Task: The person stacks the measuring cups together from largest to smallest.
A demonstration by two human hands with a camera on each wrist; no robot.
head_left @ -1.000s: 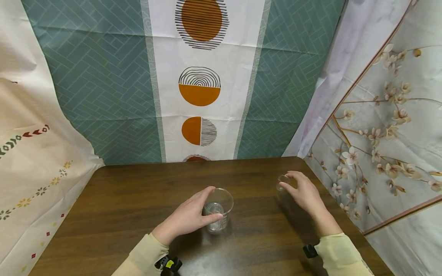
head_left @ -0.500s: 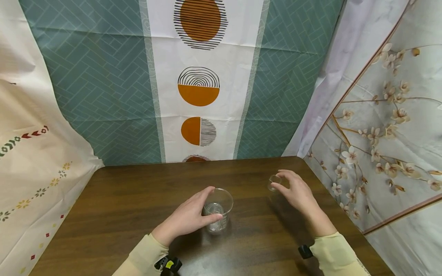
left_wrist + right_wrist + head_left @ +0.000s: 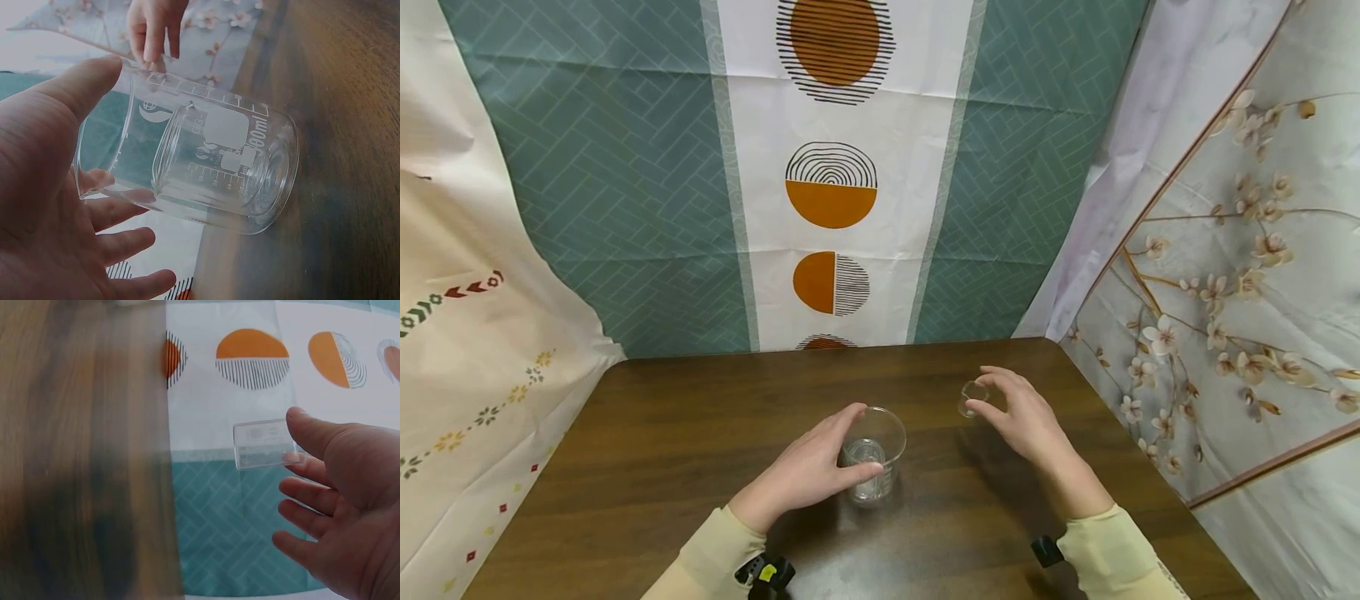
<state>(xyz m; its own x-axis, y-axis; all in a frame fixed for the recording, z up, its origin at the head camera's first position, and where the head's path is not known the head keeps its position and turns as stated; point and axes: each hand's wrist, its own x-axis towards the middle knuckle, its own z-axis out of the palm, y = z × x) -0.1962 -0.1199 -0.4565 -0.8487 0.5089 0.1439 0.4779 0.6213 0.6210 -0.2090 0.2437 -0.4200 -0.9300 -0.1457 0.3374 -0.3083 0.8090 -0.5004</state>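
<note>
A clear glass beaker (image 3: 889, 477) with white graduation marks stands upright on the wooden table. Its rim is held by my left hand (image 3: 805, 468), thumb on the near side and a finger on the far side. The left wrist view shows a smaller marked beaker (image 3: 215, 172) nested inside it. To the right, my right hand (image 3: 1024, 423) pinches a small clear beaker (image 3: 262, 445) between thumb and index finger near its rim. That small beaker hangs above the table; the other fingers of the right hand are spread loosely below the index finger in the right wrist view.
The brown wooden table (image 3: 685, 433) reaches back to a green and white patterned curtain (image 3: 647, 208). A cream cloth (image 3: 482, 400) hangs at the left, and a floral cloth (image 3: 1247, 333) at the right. Dark wrist straps (image 3: 766, 573) sit on both sleeves.
My right hand has moved steadily left with the small beaker, towards the larger one. The left hand and the nested beakers have stayed in place.
</note>
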